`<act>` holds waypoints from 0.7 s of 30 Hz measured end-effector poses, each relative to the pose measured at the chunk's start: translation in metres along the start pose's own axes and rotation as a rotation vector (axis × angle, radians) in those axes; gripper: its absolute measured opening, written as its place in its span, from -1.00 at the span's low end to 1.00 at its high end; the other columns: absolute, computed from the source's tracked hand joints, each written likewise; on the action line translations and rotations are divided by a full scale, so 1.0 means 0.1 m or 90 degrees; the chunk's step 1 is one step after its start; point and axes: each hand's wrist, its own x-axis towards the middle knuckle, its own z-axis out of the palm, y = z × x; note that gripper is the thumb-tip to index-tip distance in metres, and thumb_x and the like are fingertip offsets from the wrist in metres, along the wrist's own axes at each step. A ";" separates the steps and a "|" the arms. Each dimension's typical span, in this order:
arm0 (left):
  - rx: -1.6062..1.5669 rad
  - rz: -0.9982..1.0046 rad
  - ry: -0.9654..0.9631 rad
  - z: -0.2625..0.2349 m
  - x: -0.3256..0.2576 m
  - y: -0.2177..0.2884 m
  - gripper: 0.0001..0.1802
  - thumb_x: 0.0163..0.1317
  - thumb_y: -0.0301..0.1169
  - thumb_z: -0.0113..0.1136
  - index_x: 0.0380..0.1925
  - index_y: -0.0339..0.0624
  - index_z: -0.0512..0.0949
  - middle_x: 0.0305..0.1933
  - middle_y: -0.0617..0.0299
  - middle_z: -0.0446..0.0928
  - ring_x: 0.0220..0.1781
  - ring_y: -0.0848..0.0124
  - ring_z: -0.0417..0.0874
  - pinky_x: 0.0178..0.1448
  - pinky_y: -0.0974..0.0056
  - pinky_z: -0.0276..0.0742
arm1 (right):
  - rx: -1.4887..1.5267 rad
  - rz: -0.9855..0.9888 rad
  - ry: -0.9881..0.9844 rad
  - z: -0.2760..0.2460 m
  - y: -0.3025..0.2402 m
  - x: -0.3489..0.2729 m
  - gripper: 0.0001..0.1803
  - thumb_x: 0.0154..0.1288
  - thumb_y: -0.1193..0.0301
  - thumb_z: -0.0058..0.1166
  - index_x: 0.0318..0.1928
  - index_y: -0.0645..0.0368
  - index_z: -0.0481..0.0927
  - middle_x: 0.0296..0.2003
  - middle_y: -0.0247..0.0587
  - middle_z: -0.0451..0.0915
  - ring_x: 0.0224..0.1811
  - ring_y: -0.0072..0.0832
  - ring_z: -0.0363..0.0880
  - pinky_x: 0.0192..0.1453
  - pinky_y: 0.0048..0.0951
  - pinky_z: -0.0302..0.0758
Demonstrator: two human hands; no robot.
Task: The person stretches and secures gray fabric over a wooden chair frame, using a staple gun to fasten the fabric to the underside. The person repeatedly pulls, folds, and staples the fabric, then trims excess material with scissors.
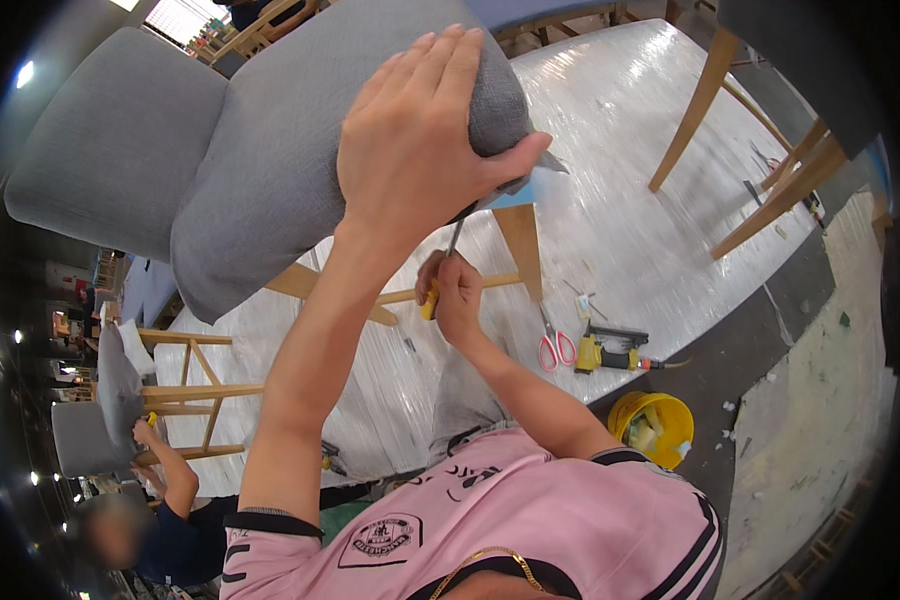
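Note:
A grey upholstered chair (280, 130) with wooden legs stands on the wrapped table, its backrest to the left. My left hand (410, 140) lies on the seat near its edge, open, with fingers stretched out and the thumb over the rim. Below the seat, my right hand (455, 295) is closed round the yellow handle of a screwdriver (429, 302). Its metal shaft points up to the seat's underside, where the tip is hidden. A bit of light blue material (520, 190) shows under the seat edge beside a wooden leg (520, 245).
Red-handled scissors (556, 349) and a yellow staple gun (610, 352) lie on the plastic-wrapped table (610, 110). A yellow bucket (652, 425) holding scraps stands beyond its edge. Another chair (800, 80) rises at right. A co-worker (175, 525) handles a grey chair at lower left.

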 end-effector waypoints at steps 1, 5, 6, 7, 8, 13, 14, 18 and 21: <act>-0.005 -0.001 0.000 -0.03 -0.02 0.06 -0.15 -0.05 0.13 0.57 0.15 -0.22 0.66 0.13 -0.02 0.72 0.20 0.11 0.73 0.30 0.12 0.61 | -0.117 -0.008 -0.015 -0.14 0.05 -0.17 -0.50 0.68 0.11 -0.10 -0.39 0.22 0.49 -0.50 -0.34 0.51 -0.52 -0.61 0.45 -0.43 -0.54 0.36; -0.125 0.021 -0.005 -0.26 -0.26 0.20 -0.42 0.15 -0.03 0.47 0.06 -0.18 0.71 0.11 0.06 0.73 0.22 0.10 0.71 0.34 0.02 0.57 | -0.380 0.118 0.032 -1.29 0.06 -1.19 -0.66 0.69 0.21 -0.14 -0.26 0.13 0.47 -0.48 -0.39 0.44 -0.45 -0.59 0.39 -0.34 -0.52 0.34; -0.180 0.006 -0.010 -0.38 -0.35 0.10 -0.51 0.20 -0.10 0.44 0.03 -0.17 0.72 0.10 0.08 0.73 0.23 0.10 0.71 0.34 0.02 0.57 | -0.356 0.133 0.105 -1.53 -0.04 -1.46 -0.68 0.69 0.23 -0.13 -0.25 0.13 0.47 -0.48 -0.39 0.44 -0.48 -0.59 0.40 -0.37 -0.51 0.35; -0.216 -0.017 -0.028 -0.59 -0.45 -0.02 -0.59 0.25 -0.17 0.42 0.01 -0.16 0.74 0.10 0.09 0.74 0.24 0.10 0.70 0.34 0.03 0.56 | -0.319 0.164 0.162 -1.71 -0.18 -1.60 -0.71 0.68 0.25 -0.11 -0.23 0.14 0.47 -0.48 -0.38 0.45 -0.50 -0.60 0.40 -0.40 -0.51 0.36; -0.188 -0.117 0.011 -0.76 -0.63 -0.16 -0.67 0.29 -0.26 0.38 -0.02 -0.16 0.75 0.09 0.12 0.74 0.23 0.10 0.71 0.36 0.01 0.53 | -0.292 0.159 0.235 -1.86 -0.35 -1.62 -0.74 0.66 0.26 -0.08 -0.20 0.14 0.47 -0.48 -0.37 0.45 -0.53 -0.61 0.41 -0.44 -0.51 0.37; 0.160 -0.250 0.149 -0.93 -1.60 -0.73 -0.66 0.49 -0.34 -0.02 -0.02 -0.17 0.74 0.11 0.18 0.74 0.27 0.16 0.65 0.53 0.00 0.23 | -0.553 0.197 0.351 -2.70 -0.42 -0.94 -0.72 0.53 0.28 0.09 0.08 0.16 0.46 -0.50 -0.30 0.47 -0.62 -0.56 0.47 -0.56 -0.45 0.41; 0.212 -0.230 0.179 -0.86 -1.64 -0.73 -0.61 0.52 -0.33 -0.10 -0.02 -0.18 0.74 0.12 0.17 0.74 0.28 0.17 0.64 0.54 0.01 0.19 | -0.637 0.234 0.343 -2.98 -0.28 -0.78 -0.64 0.47 0.27 0.12 0.14 0.17 0.45 -0.46 -0.25 0.51 -0.63 -0.53 0.49 -0.57 -0.43 0.43; 0.166 -0.210 0.226 -0.60 -1.35 -0.78 -0.56 0.49 -0.31 -0.19 -0.02 -0.14 0.72 0.09 0.20 0.73 0.25 0.19 0.60 0.52 -0.01 0.11 | -0.931 0.246 0.314 -4.60 0.24 -0.33 -0.48 0.30 0.34 0.16 0.26 0.16 0.48 -0.19 0.09 0.65 -0.23 -0.20 0.66 -0.12 -0.14 0.59; 0.206 -0.219 0.191 -0.73 -1.61 -0.84 -0.56 0.47 -0.28 -0.19 0.00 -0.11 0.71 0.11 0.23 0.71 0.28 0.21 0.57 0.54 -0.02 0.06 | -1.244 0.408 0.272 -4.08 0.51 0.17 -0.38 0.33 0.21 0.19 0.35 0.18 0.47 0.04 0.23 0.67 0.17 -0.10 0.64 0.37 -0.07 0.47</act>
